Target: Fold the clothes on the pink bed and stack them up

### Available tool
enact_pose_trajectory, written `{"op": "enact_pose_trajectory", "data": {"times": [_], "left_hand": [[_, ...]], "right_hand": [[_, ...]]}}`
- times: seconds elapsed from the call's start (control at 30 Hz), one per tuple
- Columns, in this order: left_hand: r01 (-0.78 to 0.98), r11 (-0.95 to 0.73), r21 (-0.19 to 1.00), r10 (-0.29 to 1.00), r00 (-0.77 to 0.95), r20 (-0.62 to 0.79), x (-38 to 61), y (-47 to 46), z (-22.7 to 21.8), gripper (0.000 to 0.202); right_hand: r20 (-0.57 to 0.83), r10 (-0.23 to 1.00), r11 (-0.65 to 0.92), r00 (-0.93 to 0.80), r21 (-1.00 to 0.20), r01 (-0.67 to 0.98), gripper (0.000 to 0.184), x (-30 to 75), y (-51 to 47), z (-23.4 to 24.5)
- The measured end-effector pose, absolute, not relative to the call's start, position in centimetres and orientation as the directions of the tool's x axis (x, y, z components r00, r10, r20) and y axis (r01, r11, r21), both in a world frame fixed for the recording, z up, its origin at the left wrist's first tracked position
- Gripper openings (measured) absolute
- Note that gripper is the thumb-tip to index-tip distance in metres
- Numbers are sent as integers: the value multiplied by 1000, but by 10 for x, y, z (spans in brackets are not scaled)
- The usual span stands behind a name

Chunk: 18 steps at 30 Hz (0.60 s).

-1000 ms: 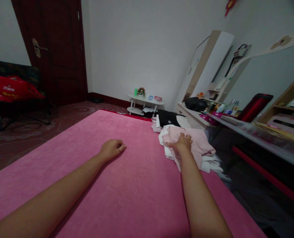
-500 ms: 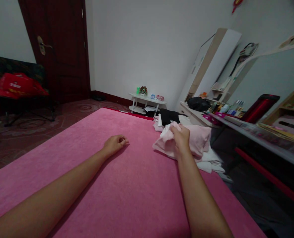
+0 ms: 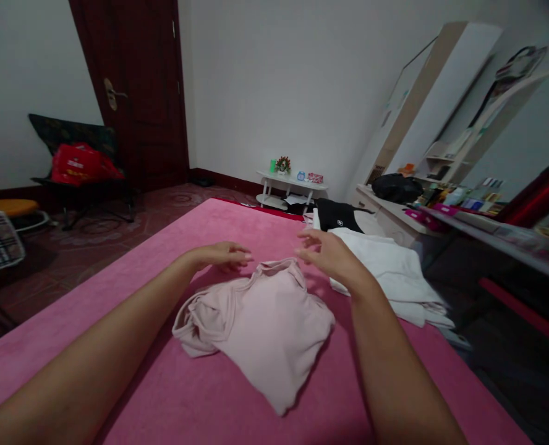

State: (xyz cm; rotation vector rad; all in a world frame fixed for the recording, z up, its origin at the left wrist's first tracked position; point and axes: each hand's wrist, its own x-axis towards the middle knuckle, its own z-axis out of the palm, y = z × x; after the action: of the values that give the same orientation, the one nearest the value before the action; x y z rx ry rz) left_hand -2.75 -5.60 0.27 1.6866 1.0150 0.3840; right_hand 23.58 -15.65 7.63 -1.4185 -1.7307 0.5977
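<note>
Head view: the garment [image 3: 274, 346], pale pink, lies rumpled on the bed [image 3: 172, 395], directly in front of the person. What matters most is how it sits against the hands: both are at its far end, one toward each side, so nearly all the cloth lies on the person's side of the fingertips. From the left hand [image 3: 219, 253] it runs to the right and back toward the person; from the right hand [image 3: 332, 253] it runs to the left and back.

Neither hand is clearly nearer. The left fingers are just beside the left end of the short far edge, the right fingers just beside its right end; whether any fingertip touches cloth I cannot tell. Both sets of fingers are parted and loosely bent, with nothing gripped, and they face each other across that edge.

No single long axis stands out. The main panel stretches from the far edge to a pointed corner aimed at the person, while a folded, sleeve-like lump spreads out to the left, below the left wrist. The right side bulges toward the right forearm, with bare bed between.

Past the right hand, well to the right of the garment, lie stacked white clothes [image 3: 386, 266], with a black cloth [image 3: 336, 215] beyond them.
</note>
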Motion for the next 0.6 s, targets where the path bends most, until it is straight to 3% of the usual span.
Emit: {"op": "enact_pose_trajectory", "data": {"times": [0.1, 0.17, 0.23, 0.33, 0.4, 0.47, 0.53, 0.6], "left_hand": [[498, -221, 838, 679, 696, -234, -16, -65, 10, 61], [478, -268, 837, 604, 760, -241, -9, -70, 14, 51], [456, -262, 851, 571, 784, -244, -7, -73, 15, 48], [392, -221, 893, 586, 786, -200, -10, -72, 11, 47], [350, -147, 925, 603, 773, -197, -13, -68, 7, 47], [283, -47, 958, 627, 755, -192, -15, -66, 4, 47], [173, 15, 985, 655, 743, -140, -13, -68, 4, 44], [68, 14, 998, 659, 749, -61, -9, -74, 6, 40]], "right_hand": [[-50, 996, 12, -76, -757, 653, 57, 259, -136, 48], [-201, 947, 1, -252, -781, 625, 55, 257, -136, 37], [-222, 879, 82, -422, -802, 592, 41, 246, -139, 35], [-48, 896, 243, -442, -779, 578, 22, 232, -141, 40], [183, 949, 293, -255, -808, 511, 22, 230, -138, 46], [388, 920, 346, 59, -873, 344, 22, 233, -133, 51], [478, 800, 458, 363, -877, 146, 24, 239, -128, 56], [463, 695, 560, 550, -828, -9, 26, 245, -124, 58]]}}
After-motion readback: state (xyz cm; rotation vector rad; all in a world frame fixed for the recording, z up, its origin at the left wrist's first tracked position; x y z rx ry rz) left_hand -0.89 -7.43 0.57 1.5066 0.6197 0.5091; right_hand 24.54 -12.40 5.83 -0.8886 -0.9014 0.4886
